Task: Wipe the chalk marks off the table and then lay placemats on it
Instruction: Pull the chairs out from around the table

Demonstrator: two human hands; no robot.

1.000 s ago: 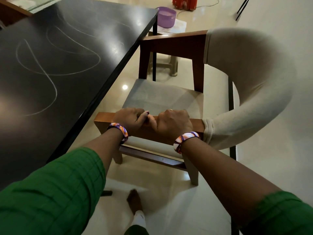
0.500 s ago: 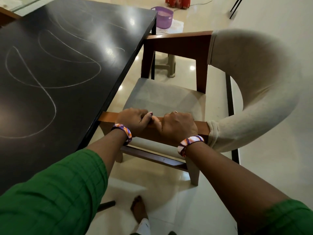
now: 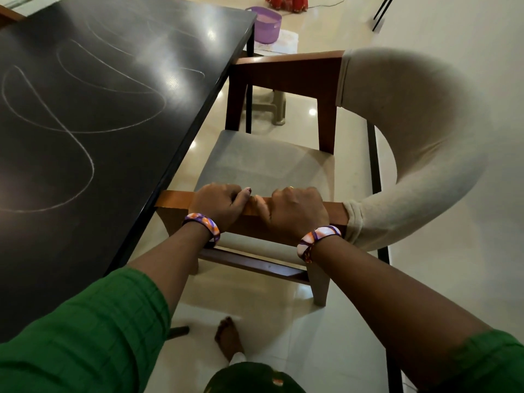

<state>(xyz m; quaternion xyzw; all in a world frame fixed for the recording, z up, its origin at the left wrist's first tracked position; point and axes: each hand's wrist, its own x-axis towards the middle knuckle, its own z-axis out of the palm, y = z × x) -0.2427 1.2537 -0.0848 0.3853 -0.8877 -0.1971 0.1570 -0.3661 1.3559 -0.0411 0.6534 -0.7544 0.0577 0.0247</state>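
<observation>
Chalk marks [image 3: 85,129] unwiped, looping white and thin across the dark worktop [image 3: 119,171], left of the chair. Both hands clamped on that chair's near wooden armrest [image 3: 175,201]: left hand [image 3: 218,204] curled over the top, right hand [image 3: 296,208] just beside it, thumbs almost touching. Patterned bangles [image 3: 317,236] on both wrists, green sleeves [image 3: 85,330] behind. No cloth, no placemats anywhere in view.

Step in hand, by the look of it: shifting the chair clear of the worktop edge to open up reach for wiping. Best done with an even pull from both hands, keeping the armrest level, so the legs slide rather than catch on the glossy tiled floor [image 3: 326,350]. Worth minding the bare foot [image 3: 228,334] directly below the chair frame, and the armrest's front end tucked close against the worktop rim.

Outward from the armrest: flat grey fabric seat [image 3: 263,165], soft-looking and matte. Warm brown timber frame, squared and smooth. Curved padded backrest [image 3: 419,131] in cream cloth, sweeping round to the right. Beyond the chair's far side, a purple tub [image 3: 266,25] on the floor. Worktop itself polished, black, throwing back ceiling lights.
</observation>
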